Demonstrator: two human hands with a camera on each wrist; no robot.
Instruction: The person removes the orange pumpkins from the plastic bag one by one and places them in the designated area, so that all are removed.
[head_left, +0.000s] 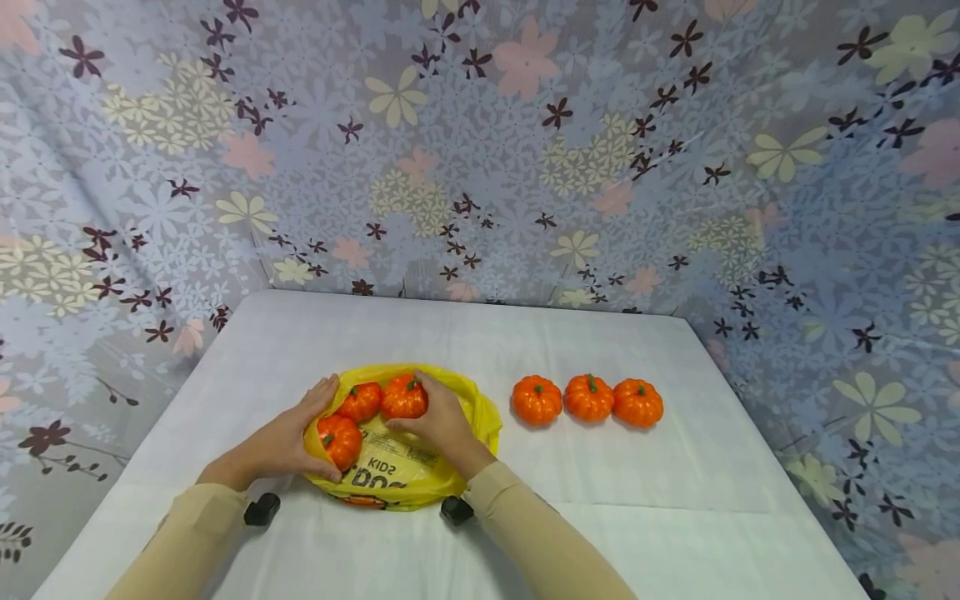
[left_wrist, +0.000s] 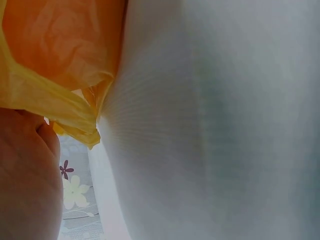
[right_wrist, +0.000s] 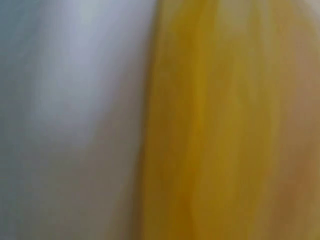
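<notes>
A yellow plastic bag (head_left: pixel 468 479) with dark printing lies spread with its mouth up on the white table. Inside it are three small orange toy pumpkins with green stems: one at the lower left (head_left: pixel 340 442), one above it (head_left: pixel 362 402), and one farther right (head_left: pixel 405 397). That last pumpkin is in my right hand (head_left: pixel 444 423), between thumb and fingers. My left hand (head_left: pixel 285 437) rests along the bag's left side, its fingers and thumb extended. Yellow plastic (left_wrist: pixel 50 95) lies over that hand in the left wrist view. Blurred bag plastic (right_wrist: pixel 205 125) fills much of the right wrist view.
Three more toy pumpkins stand in a row right of the bag: a left one (head_left: pixel 536 401), a middle one (head_left: pixel 588 398) and a right one (head_left: pixel 638 403). A flowered cloth (head_left: pixel 480 167) hangs behind the white table (head_left: pixel 585 542).
</notes>
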